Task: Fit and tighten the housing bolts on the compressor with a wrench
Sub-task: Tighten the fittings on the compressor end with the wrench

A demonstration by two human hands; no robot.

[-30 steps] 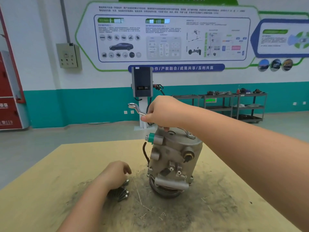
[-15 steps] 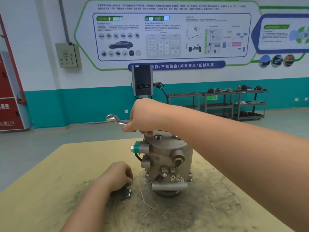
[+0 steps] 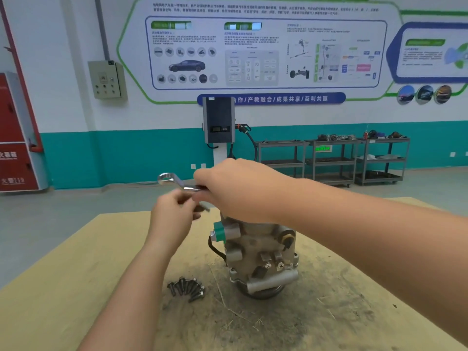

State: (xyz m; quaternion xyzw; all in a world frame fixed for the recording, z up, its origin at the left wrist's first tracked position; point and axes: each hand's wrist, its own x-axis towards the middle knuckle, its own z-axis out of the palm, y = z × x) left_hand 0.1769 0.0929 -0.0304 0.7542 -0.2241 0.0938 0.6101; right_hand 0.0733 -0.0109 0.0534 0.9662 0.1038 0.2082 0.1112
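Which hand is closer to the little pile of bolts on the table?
The left hand, though neither touches the bolts. It is raised above them, up by the wrench. The right hand grips that wrench above the compressor, farther right.

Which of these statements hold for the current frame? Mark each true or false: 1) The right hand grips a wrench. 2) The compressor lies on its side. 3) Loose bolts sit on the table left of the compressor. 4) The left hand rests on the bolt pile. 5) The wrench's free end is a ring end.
1) True: the right hand grips the wrench above the compressor.
2) False: it stands upright on the table.
3) True: the bolts lie in a small pile by its base.
4) False: the left hand is raised near the wrench, apparently pinching a blurred bolt.
5) True: the end sticking out left is a ring.
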